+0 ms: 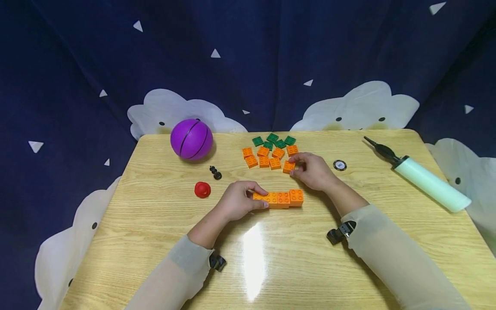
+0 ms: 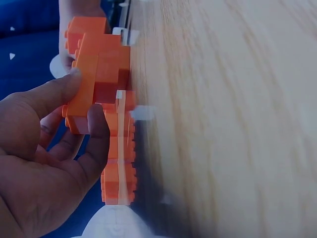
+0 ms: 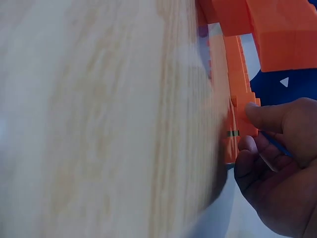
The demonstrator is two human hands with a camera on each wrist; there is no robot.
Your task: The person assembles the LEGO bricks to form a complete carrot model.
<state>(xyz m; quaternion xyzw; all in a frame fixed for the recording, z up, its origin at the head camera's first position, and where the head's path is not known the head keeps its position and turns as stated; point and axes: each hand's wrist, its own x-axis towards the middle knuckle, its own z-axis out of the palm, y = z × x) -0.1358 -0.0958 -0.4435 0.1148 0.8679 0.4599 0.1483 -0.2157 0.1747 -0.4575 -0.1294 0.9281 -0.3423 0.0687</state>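
Observation:
A row of joined orange bricks (image 1: pixel 283 199) lies on the wooden table (image 1: pixel 155 224) near its middle. My left hand (image 1: pixel 248 199) grips the row's left end, thumb and fingers curled round it; in the left wrist view the same hand (image 2: pixel 81 99) holds the orange row (image 2: pixel 99 69) against the table top. Just behind, my right hand (image 1: pixel 304 168) pinches one loose orange brick (image 1: pixel 288 167) at the edge of the brick pile. The right wrist view shows that hand (image 3: pixel 252 134) with its thumb on the orange brick (image 3: pixel 243 113).
Several loose orange bricks (image 1: pixel 265 157) and green bricks (image 1: pixel 273 141) lie behind the hands. A purple ball (image 1: pixel 191 139), red cap (image 1: pixel 202 189) and small black piece (image 1: pixel 215 172) sit left. A round disc (image 1: pixel 339 165) and air pump (image 1: pixel 426 181) lie right.

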